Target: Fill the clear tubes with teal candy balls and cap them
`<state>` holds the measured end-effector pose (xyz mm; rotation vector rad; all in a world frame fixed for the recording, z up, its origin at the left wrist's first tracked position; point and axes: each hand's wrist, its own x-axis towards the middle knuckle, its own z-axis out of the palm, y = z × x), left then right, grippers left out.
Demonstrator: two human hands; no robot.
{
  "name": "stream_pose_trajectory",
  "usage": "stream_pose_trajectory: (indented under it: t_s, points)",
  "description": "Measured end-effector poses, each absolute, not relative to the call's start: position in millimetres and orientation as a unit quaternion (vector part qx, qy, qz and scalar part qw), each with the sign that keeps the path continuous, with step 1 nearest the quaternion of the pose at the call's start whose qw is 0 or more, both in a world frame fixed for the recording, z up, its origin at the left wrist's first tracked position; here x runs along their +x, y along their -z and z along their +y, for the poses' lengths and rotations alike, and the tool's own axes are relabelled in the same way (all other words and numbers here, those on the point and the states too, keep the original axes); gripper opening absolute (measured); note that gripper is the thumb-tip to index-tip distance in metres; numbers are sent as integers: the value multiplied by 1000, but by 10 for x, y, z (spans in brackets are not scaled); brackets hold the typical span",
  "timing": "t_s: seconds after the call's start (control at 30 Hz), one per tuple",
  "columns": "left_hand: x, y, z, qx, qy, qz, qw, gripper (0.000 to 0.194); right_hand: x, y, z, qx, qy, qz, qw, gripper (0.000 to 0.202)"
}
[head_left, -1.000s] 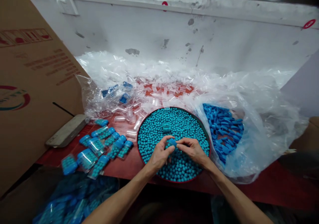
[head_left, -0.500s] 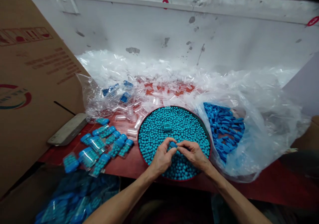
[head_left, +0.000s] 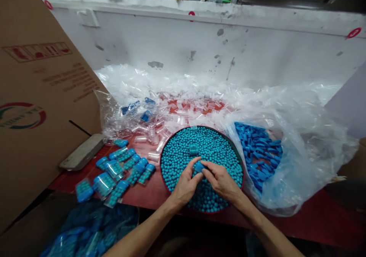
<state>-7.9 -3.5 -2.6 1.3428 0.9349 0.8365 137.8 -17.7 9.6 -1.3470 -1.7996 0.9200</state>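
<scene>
Over a round tray (head_left: 162, 173) full of turquoise beads (head_left: 211, 140), my two hands meet at a small blue-capped container (head_left: 198, 167). My left hand (head_left: 184, 186) is closed round it from the left, thumb and fingers on its side. From the right, the fingertips of my right hand (head_left: 223, 180) press on the blue cap. The fingers hide most of the container's body. Another clear container (head_left: 193, 150) lies on the beads just beyond my hands. Left of the tray, several capped containers of beads (head_left: 132, 161) lie on the red table (head_left: 143, 196).
Blue caps (head_left: 259, 150) fill an open plastic bag (head_left: 297, 180) right of the tray. Clear empty containers (head_left: 154, 156) are strewn behind it. A cardboard box (head_left: 48, 108) and a grey block (head_left: 82, 153) stand at left. More filled packs (head_left: 85, 234) lie below the table edge.
The view has tilted up slightly, so everything sits lower in the picture. My hands stay together on the container, and my right fingers have shifted over the blue cap.
</scene>
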Motion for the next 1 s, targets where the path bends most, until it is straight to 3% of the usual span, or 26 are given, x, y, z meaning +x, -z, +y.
stream_pose_trajectory:
  t_s: [0.17,0.4,0.53,0.73,1.0]
  points:
    - [-72,-16,-18,545,-360,381,655,45,1314,-31,-336,-531,-277,-756,263,77]
    - [-51,11,-48,549,-379,414,620,25,1184,65,-394,-568,-159,-767,252,69]
    - [-47,44,-55,517,-366,437,638,29,1206,21,-396,-542,-179,-795,206,78]
    - [-41,26,-34,491,-348,372,706,33,1186,72,-379,-548,-151,-771,289,65]
    - [37,-4,-129,557,-380,447,588,16,1171,236,-414,-533,-102,-774,325,71]
